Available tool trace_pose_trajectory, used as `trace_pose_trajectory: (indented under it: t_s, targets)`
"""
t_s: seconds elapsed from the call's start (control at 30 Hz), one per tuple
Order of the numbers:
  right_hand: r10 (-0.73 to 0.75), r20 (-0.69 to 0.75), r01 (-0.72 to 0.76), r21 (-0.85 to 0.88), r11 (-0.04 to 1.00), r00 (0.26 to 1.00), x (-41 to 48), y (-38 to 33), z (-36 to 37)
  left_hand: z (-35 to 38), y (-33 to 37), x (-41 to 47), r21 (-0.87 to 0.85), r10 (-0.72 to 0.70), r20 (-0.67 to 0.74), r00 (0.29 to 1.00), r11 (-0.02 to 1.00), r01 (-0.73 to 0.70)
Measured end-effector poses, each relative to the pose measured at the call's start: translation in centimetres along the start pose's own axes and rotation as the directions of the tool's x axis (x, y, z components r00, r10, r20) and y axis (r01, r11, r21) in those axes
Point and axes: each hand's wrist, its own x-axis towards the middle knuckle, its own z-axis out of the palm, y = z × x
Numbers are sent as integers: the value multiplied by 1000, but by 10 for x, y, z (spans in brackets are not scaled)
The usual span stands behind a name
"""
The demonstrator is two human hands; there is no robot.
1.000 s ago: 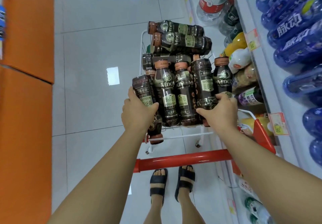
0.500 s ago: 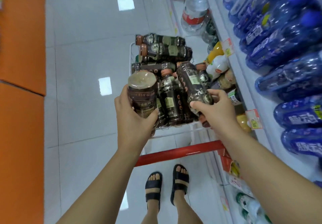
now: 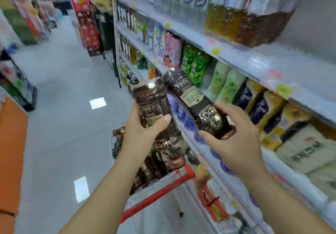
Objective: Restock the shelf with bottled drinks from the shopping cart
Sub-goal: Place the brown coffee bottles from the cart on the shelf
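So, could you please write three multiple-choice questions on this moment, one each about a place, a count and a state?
1. Where is the shopping cart relative to the left hand and right hand? A below them; B above them; C out of view.
2. How many bottles do the hands hold? A one; B two; C four.
3. How does the right hand's bottle sit? A upright; B released; C tilted.
Answers: 1 A, its red handle shows under the forearms. 2 B, the left hand's bottle plus the right's. 3 C, it slants up and left from the hand.
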Motion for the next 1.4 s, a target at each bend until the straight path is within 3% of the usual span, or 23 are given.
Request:
trace_pose_trajectory:
  t_s: [0.1, 0.27, 0.43, 0.6, 0.7, 0.8, 0.87, 1.07, 1.2, 1.33, 1.4]
  targets:
    - [-149, -145, 137, -91, 986, 978, -5, -16, -58, 36, 41, 1, -228, -18, 168, 986, 972, 56]
    - [-253, -277, 197, -213, 957, 927, -26, -22, -142, 113, 96, -19, -500, 66, 439, 896, 846, 183]
    - [-225, -326, 116, -320, 940, 918, -66, -20, -220, 184, 119, -52, -512, 94, 627, 773, 798, 318]
    - [-146, -405, 26, -287, 958, 903, -113, -26, -277, 245, 122, -79, -470, 79, 741, 667, 770, 431]
    - [-64, -581, -54, -183, 982, 812, -133, -30, -301, 285, 123, -92, -438, 39, 809, 586, 706, 556]
    - [31, -767, -138, -75, 988, 641, -141, -23, -322, 325, 126, -107, -386, -13, 839, 544, 690, 613]
    - [72, -816, -172, -33, 985, 573, -143, -16, -333, 344, 128, -112, -385, -21, 830, 557, 702, 599]
    - [145, -853, -279, -1, 960, 501, -138, 9, -358, 366, 131, -93, -423, -117, 740, 663, 685, 593]
    - [179, -818, -361, -38, 932, 547, -134, 27, -369, 378, 129, -74, -433, -284, 634, 719, 640, 635]
    - [268, -729, -478, -91, 873, 629, -128, 43, -379, 400, 129, -60, -361, -353, 473, 807, 758, 543]
    - [310, -693, -521, -110, 847, 651, -125, 47, -383, 412, 128, -52, -273, -349, 469, 811, 816, 509]
